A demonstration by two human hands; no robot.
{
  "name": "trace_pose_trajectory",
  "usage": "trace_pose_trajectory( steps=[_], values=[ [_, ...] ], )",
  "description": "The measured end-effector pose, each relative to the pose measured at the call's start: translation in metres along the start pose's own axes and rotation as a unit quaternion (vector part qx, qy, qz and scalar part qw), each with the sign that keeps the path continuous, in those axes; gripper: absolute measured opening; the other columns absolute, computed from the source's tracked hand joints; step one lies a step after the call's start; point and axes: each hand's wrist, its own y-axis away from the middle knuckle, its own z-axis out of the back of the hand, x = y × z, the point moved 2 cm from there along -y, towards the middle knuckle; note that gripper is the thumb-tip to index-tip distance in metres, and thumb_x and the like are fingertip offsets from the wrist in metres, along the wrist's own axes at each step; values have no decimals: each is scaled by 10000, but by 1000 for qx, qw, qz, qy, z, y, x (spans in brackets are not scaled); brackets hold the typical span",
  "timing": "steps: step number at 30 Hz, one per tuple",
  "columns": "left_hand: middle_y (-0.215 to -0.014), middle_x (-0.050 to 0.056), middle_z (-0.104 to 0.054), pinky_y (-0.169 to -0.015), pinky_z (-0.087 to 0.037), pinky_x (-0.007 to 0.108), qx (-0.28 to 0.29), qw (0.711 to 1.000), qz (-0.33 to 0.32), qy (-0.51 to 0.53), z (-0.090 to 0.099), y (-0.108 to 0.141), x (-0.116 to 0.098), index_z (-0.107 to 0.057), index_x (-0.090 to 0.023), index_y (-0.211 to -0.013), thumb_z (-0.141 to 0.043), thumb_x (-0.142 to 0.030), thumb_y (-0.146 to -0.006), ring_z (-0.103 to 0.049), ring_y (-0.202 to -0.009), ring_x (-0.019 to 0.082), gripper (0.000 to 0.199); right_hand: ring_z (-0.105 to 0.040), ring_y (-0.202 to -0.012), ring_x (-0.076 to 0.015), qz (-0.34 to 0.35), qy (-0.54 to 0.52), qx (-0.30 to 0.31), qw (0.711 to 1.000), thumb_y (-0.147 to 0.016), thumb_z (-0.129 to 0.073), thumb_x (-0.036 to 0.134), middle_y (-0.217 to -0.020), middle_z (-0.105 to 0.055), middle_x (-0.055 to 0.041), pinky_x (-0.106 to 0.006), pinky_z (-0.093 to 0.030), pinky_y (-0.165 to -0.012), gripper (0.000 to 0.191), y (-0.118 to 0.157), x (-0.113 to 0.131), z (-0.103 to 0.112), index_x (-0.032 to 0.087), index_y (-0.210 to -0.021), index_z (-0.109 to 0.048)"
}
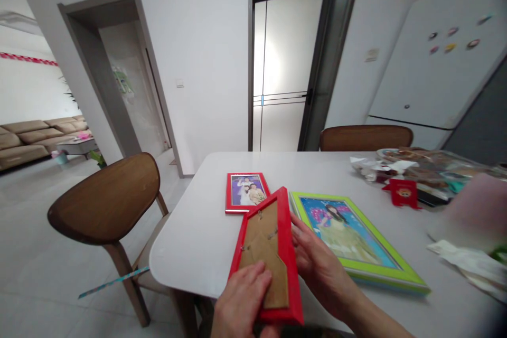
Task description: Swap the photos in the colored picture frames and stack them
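Observation:
A red picture frame (291,274) is held up over the near edge of the white table, its brown backboard and small metal clips facing me. My left hand (243,296) grips its lower left part, fingers lying on the backboard. Along the right side of that frame, my right hand (317,256) holds the edge, its fingertips partly hidden behind it. Just beyond lies a smaller red-framed photo (247,191), face up. To the right, a larger green-framed picture (348,229) lies face up, partly behind my right forearm.
On the table's (190,232) right side are a red paper item (404,193), plastic-wrapped things, a pinkish object (475,214) and white tissue (467,261). One wooden chair (106,198) stands at the left, another (366,138) at the far side.

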Motion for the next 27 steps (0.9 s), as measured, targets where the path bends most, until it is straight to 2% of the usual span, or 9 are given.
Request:
trace_pose_trajectory(
  steps=[2,6,8,10,12,14,17,22,27],
  values=[
    [-1214,55,-481,-931,-375,371,53,996,-45,-54,-10,7,6,-396,-270,-1217,-541,-219,-719,-453,-1100,262,521,-599,-866,-204,-22,5,3,1000,-725,-475,386,-1081,-585,-82,-333,-483,-697,600,2,-4,7,245,-1262,-246],
    [-1169,93,-523,-900,-408,380,121,988,-49,-85,-27,12,11,-433,-256,-1198,-556,-318,-724,-478,-1069,292,494,-605,-837,-196,-40,103,2,994,-688,-481,262,-1046,-603,-89,-317,-483,-691,530,-3,-21,25,163,-1190,-345],
    [-1129,109,-556,-889,-418,368,148,986,-39,-69,-30,11,9,-459,-242,-1179,-560,-339,-723,-507,-1038,286,477,-604,-830,-189,-26,208,-5,978,-659,-462,203,-1022,-615,-82,-303,-480,-693,500,-8,-29,33,146,-1150,-387],
    [-1122,109,-564,-878,-428,337,164,985,-13,-46,-28,9,9,-472,-228,-1168,-554,-309,-732,-524,-1022,259,451,-601,-823,-183,15,329,-20,944,-624,-445,154,-988,-629,-71,-291,-468,-713,481,-12,-35,39,148,-1105,-432],
    [-1165,104,-531,-898,-410,336,140,989,39,-38,-22,6,15,-476,-212,-1164,-552,-234,-718,-501,-1051,243,453,-594,-825,-179,61,427,-31,901,-613,-429,132,-966,-634,-66,-280,-448,-741,447,-14,-39,41,156,-1057,-473],
    [-1225,110,-471,-949,-345,393,72,989,120,-55,-13,4,28,-481,-188,-1157,-564,-173,-664,-426,-1124,260,500,-581,-849,-177,95,491,-35,866,-623,-417,126,-972,-625,-73,-271,-425,-768,412,-13,-41,40,159,-1026,-496],
    [-1278,139,-398,-984,-268,444,-12,973,217,-73,-2,4,50,-479,-135,-1152,-569,-149,-607,-340,-1183,274,552,-570,-828,-188,95,571,-26,815,-638,-418,123,-930,-619,-93,-273,-414,-751,357,-11,-43,38,151,-976,-527],
    [-1292,147,-376,-998,-250,401,-25,969,241,-47,4,3,67,-452,-101,-1166,-539,-137,-619,-328,-1195,233,555,-556,-778,-192,67,668,-13,741,-672,-424,149,-877,-576,-111,-280,-414,-709,277,-13,-45,35,142,-901,-580],
    [-1282,110,-403,-998,-252,391,-40,969,242,-18,4,-1,69,-468,-141,-1153,-526,-104,-613,-347,-1185,215,544,-522,-892,-188,100,677,15,729,-684,-424,127,-1001,-521,-113,-275,-394,-772,241,-25,-46,30,161,-819,-621]
  ],
)
